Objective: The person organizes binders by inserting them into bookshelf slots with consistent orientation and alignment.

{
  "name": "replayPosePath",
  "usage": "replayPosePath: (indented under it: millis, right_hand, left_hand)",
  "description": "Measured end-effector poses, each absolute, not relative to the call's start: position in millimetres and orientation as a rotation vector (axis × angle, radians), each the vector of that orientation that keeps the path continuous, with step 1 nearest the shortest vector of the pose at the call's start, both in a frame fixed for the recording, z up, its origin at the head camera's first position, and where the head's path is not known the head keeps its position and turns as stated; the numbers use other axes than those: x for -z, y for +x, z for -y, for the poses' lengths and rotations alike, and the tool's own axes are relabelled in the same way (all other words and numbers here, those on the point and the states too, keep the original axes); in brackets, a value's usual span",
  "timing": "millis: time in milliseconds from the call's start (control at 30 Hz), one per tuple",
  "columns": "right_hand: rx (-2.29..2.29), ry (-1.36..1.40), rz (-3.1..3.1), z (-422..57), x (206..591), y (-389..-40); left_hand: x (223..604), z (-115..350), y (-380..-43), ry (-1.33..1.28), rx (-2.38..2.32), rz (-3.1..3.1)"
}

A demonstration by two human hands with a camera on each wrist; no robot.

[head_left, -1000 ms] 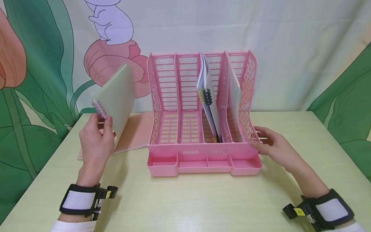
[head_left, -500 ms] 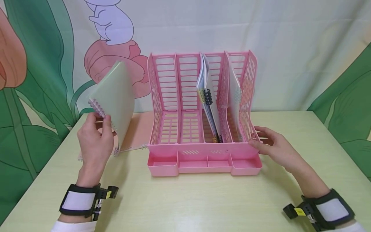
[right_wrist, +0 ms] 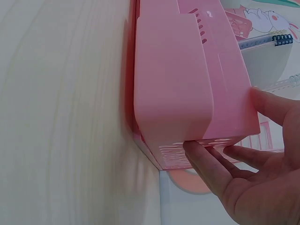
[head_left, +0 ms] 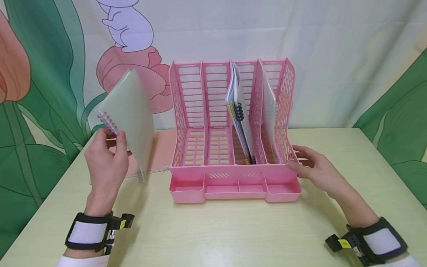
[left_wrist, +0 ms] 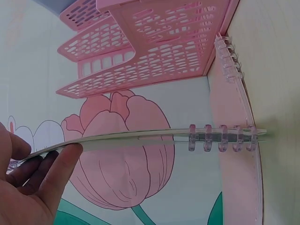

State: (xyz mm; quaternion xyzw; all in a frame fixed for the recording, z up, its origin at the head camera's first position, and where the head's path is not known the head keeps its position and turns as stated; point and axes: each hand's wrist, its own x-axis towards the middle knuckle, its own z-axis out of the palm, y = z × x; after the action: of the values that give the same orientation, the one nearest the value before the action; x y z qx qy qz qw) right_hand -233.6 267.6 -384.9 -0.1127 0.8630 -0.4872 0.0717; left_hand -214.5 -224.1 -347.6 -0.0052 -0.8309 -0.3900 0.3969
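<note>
My left hand (head_left: pixel 107 159) pinches the bound edge of a pale green loose-leaf notebook (head_left: pixel 133 115), thumb on one side and fingers on the other. The notebook stands on edge, its lilac binder rings (left_wrist: pixel 208 138) facing me. In the left wrist view its lower end overlaps a pink notebook (left_wrist: pixel 232 183) lying on the table. A pink file organizer (head_left: pixel 235 171) stands at the middle. My right hand (head_left: pixel 313 167) holds its front right corner, thumb on the front edge and fingers round the perforated side (right_wrist: pixel 176 154).
Notebooks with yellow and black rings (head_left: pixel 238 111) lean in the organizer's third compartment from the left. A white notebook (head_left: pixel 269 115) stands in the rightmost one. Small trays (head_left: pixel 235 194) run along its front. Behind the table (head_left: pixel 233 233) hangs a printed curtain (head_left: pixel 333 55).
The green notebook has turned, its top shifting left and its lower ringed end swinging right into view. My left hand has moved slightly left with it. The right hand stays in place.
</note>
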Motion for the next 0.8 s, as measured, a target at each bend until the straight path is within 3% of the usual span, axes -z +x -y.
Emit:
replayPosePath:
  millis: [800]
  right_hand:
    - [1.477, -0.350, -2.584, -269, 385, -234]
  left_hand:
    - [347, 236, -213, 0.104, 0.917, 2.190]
